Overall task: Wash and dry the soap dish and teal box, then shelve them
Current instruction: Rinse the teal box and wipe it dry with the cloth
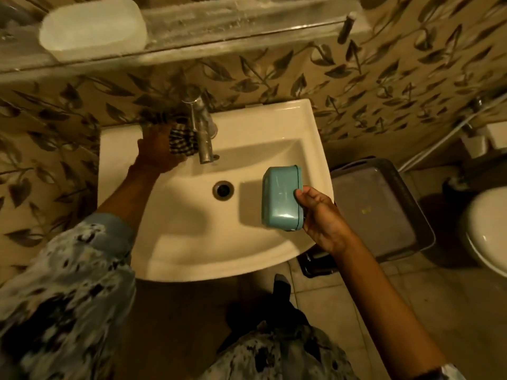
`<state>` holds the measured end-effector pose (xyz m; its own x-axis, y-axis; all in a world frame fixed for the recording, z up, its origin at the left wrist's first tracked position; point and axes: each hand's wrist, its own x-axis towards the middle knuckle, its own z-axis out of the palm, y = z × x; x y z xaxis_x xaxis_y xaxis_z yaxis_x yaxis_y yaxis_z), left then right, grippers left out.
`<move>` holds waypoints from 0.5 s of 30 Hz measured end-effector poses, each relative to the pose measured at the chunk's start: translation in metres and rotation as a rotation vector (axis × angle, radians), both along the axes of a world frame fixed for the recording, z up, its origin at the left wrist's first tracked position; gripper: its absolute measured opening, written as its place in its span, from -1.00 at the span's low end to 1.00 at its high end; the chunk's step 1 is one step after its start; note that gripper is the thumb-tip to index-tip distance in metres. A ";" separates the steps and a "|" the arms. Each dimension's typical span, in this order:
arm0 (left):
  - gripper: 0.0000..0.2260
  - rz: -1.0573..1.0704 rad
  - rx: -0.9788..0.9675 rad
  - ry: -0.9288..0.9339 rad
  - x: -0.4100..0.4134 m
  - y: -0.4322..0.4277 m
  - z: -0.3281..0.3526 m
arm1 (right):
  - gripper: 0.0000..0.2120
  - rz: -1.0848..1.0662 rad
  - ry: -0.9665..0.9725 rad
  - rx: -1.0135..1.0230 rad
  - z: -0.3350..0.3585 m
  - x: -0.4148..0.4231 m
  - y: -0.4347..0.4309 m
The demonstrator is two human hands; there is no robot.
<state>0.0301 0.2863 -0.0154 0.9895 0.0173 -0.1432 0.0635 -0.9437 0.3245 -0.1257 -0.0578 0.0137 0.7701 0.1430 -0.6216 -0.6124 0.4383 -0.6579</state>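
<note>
Gripped by right hand [319, 215], teal box [281, 197] hangs over sink [307, 127]

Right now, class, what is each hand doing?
Left hand: grips a black-and-white checked cloth beside the metal tap.
Right hand: holds the teal plastic box over the white sink.

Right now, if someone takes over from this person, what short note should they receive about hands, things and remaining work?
Left hand: holds a checked cloth beside the faucet, at the back of the sink.
Right hand: grips the teal box over the sink's right side.
Soap dish: a white one lies on the glass shelf above; seems finished.
No water seen running.
Left to do: dry the teal box with the cloth, if it is washed (cannot tell), then shelve it.
</note>
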 end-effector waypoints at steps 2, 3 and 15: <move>-0.50 -0.007 0.047 -0.095 0.003 0.001 -0.001 | -0.88 -0.017 0.007 -0.003 -0.003 -0.007 -0.002; -0.54 0.011 0.079 -0.127 0.003 0.001 -0.001 | -0.88 -0.020 0.009 -0.007 -0.004 -0.010 -0.002; -0.75 0.433 -0.609 -0.318 -0.080 -0.008 0.013 | -0.86 0.046 -0.077 0.086 0.004 -0.003 0.004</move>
